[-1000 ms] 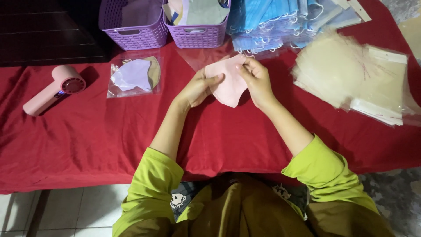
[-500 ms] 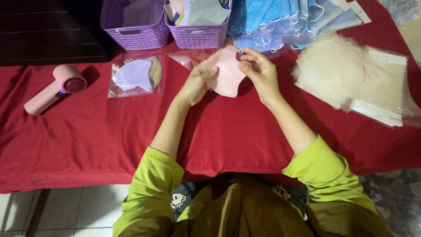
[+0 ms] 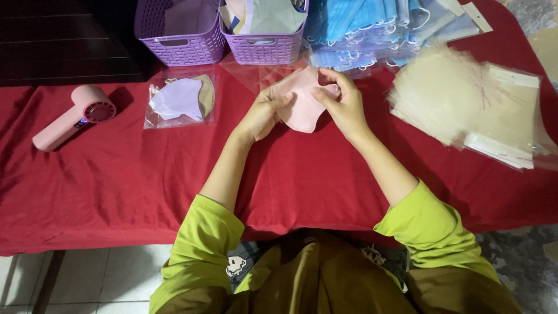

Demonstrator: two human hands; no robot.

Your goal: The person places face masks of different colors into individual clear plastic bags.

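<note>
Left hand point(image 3: 261, 116) and right hand point(image 3: 343, 102) both pinching pink mask point(image 3: 302, 102), fingers closed on its edges, holding it just above red table point(image 3: 116, 186), clear bag point(image 3: 256, 72) lying behind, near purple baskets point(image 3: 264, 49).

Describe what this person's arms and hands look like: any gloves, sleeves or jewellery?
Both hands are bare: the left hand and right hand show no gloves, and no rings or watch can be made out. The forearms are uncovered too. Lime-green sleeves, loose and creased, are pushed up around the elbows: the left sleeve and the right sleeve. No markings show on either sleeve.
</note>
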